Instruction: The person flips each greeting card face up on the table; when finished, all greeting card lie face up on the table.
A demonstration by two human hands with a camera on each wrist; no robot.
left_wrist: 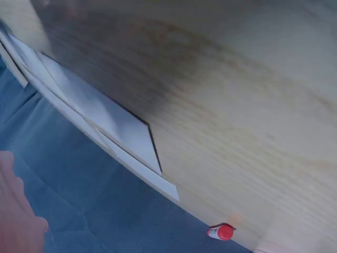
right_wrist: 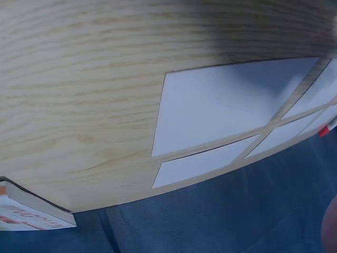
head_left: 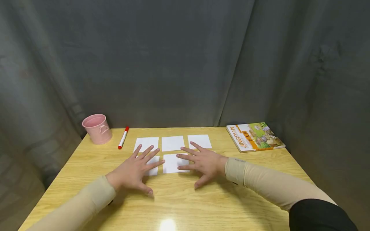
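Several white paper cards lie in two rows on the wooden table, among them a back-row middle card (head_left: 172, 143) and a front-row middle card (head_left: 173, 163). My left hand (head_left: 133, 170), fingers spread and straight, is over the front-left card (head_left: 152, 171) and partly covers it. With its fingers also spread, my right hand (head_left: 206, 163) reaches over the right end of the front row and hides most of the card there. The back-right card (head_left: 200, 141) shows beyond its fingertips. Neither hand holds anything; whether they touch the cards, I cannot tell.
A pink bucket (head_left: 99, 133) stands at the table's back left, beside a red-capped white marker (head_left: 123, 138). A book with a colourful cover (head_left: 255, 137) lies at the back right. Grey curtains (head_left: 162, 64) hang behind and on both sides of the wooden table (head_left: 179, 205).
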